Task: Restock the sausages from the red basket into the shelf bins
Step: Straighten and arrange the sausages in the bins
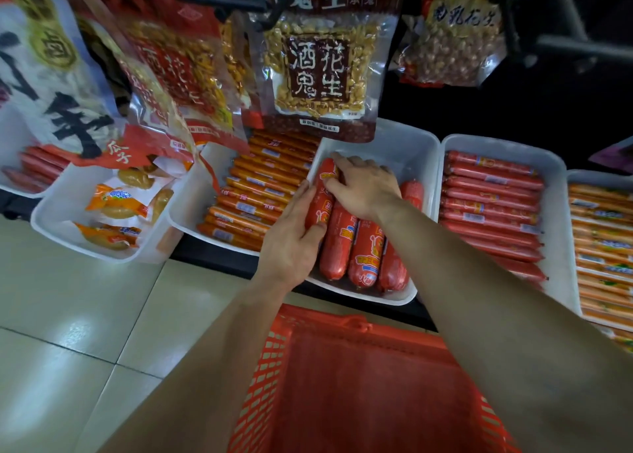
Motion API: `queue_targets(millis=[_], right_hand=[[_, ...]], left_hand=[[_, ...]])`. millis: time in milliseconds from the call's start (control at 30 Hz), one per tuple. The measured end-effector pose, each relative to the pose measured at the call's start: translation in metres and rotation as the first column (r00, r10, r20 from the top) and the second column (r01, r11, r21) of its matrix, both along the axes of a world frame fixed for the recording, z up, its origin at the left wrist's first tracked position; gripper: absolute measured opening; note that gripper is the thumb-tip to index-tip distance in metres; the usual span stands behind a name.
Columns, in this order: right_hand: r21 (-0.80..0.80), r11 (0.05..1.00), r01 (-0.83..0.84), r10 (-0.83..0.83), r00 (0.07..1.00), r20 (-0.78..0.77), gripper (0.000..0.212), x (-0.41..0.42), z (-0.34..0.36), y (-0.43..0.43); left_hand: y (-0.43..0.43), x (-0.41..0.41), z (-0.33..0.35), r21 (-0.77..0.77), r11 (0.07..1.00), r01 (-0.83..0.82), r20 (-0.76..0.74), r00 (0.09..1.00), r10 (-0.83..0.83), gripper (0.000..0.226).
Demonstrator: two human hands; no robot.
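White bin (387, 144), hands (363, 189) gripping sausage (322, 192)

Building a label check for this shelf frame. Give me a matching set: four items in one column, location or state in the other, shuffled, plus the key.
Items:
1. fat red sausage
2. thin orange sausages
3. red plastic basket
4. clear peanut bag

Places/states:
A. hanging above the bins
B. on the floor, nearest the camera
C. held by both hands
D. stacked in the white bin left of the hands

Pairs: 1-C, 2-D, 3-B, 4-A
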State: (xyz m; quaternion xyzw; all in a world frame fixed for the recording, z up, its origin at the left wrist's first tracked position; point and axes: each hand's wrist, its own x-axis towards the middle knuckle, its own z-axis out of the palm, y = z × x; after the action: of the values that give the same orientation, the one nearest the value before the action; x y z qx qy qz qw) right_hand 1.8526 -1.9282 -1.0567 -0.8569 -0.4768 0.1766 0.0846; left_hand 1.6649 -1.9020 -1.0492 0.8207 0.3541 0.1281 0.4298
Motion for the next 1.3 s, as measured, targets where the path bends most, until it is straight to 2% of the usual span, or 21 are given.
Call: queue_targets(millis=[167, 267, 300, 433, 667, 767, 1000, 1167, 1300], right_hand=[[-0.025, 1.000, -0.015, 0.012, 0.994, -0.110, 0.059, 0.010, 0.009, 0.003], [-0.098, 0.985, -0.144, 0.140, 0.989, -0.043, 0.066, 0.011, 0.012, -0.002], [-0.128, 0.982, -0.142, 0.142, 0.990, -0.005, 0.070, 0.015, 0.012, -0.008], [-0.230, 0.972, 0.048, -0.013, 0.988, 0.153, 0.087, 0.031, 0.012, -0.043], [-0.179, 0.984, -0.003, 0.037, 0.982, 0.187, 0.080, 0.034, 0.011, -0.053], [-0.153, 0.988, 0.002, 0.027, 0.982, 0.186, 0.085, 0.033, 0.005, -0.055], [-0.137, 0.990, 0.016, 0.017, 0.971, 0.239, 0.080, 0.031, 0.001, -0.051], [-0.166, 0.986, 0.015, 0.017, 0.981, 0.195, 0.078, 0.030, 0.003, -0.055], [-0.103, 0.995, 0.020, 0.006, 0.968, 0.250, 0.072, 0.009, 0.007, -0.078]], left_hand=[[0.000, 0.001, 0.002, 0.022, 1.000, 0.010, -0.031, 0.999, -0.010, 0.067], [-0.002, 0.002, 0.003, 0.049, 0.999, 0.009, -0.038, 0.999, -0.007, 0.061], [-0.002, 0.002, 0.003, 0.055, 0.998, 0.014, -0.048, 0.999, -0.012, 0.061], [-0.007, 0.003, -0.002, 0.180, 0.979, 0.100, -0.154, 0.985, -0.072, 0.076], [-0.010, 0.006, -0.004, 0.286, 0.934, 0.215, -0.364, 0.926, -0.102, 0.093], [-0.010, 0.007, -0.004, 0.295, 0.928, 0.228, -0.393, 0.914, -0.100, 0.093], [-0.009, 0.007, -0.005, 0.299, 0.925, 0.234, -0.397, 0.912, -0.102, 0.089], [-0.009, 0.008, -0.006, 0.294, 0.924, 0.243, -0.418, 0.902, -0.105, 0.089], [-0.011, 0.007, -0.005, 0.295, 0.921, 0.254, -0.438, 0.892, -0.106, 0.088]])
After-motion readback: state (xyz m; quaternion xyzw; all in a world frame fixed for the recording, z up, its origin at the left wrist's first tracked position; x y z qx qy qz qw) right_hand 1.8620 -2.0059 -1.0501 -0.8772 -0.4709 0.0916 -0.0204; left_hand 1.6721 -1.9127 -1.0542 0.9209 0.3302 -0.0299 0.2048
